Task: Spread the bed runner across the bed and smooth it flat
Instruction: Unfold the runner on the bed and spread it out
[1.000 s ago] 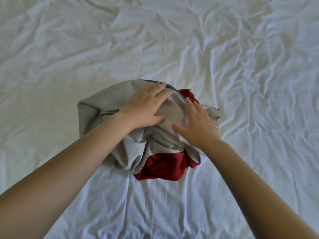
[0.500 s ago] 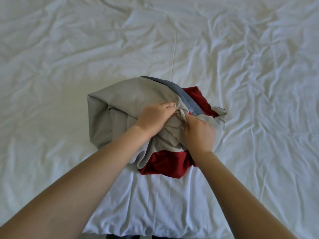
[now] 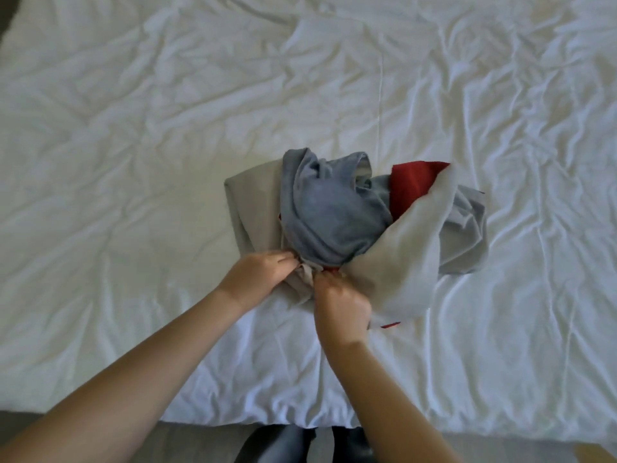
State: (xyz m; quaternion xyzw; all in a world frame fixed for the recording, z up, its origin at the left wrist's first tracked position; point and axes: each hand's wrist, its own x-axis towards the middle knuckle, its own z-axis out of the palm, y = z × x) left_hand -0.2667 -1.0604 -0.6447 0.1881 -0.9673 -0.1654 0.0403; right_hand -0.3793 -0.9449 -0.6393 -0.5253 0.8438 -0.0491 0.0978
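Observation:
The bed runner (image 3: pixel 337 215) lies bunched in a heap near the bed's front edge, showing grey-blue, beige and red cloth. My left hand (image 3: pixel 257 274) pinches a beige fold at the heap's near side. Right beside it, my right hand (image 3: pixel 342 310) grips the cloth at the same spot, fingers curled. A pale beige flap rises from my right hand toward the upper right. The white bed sheet (image 3: pixel 133 162) under it is heavily wrinkled.
The bed's front edge (image 3: pixel 467 432) runs across the bottom of the view, with grey floor below. My dark legs (image 3: pixel 293 446) stand against that edge. The white sheet stretches wide to the left, right and far side.
Both hands have pulled back toward the bed's front edge with the cloth in them. The heap has opened up, and a grey-blue layer and more red now show on top.

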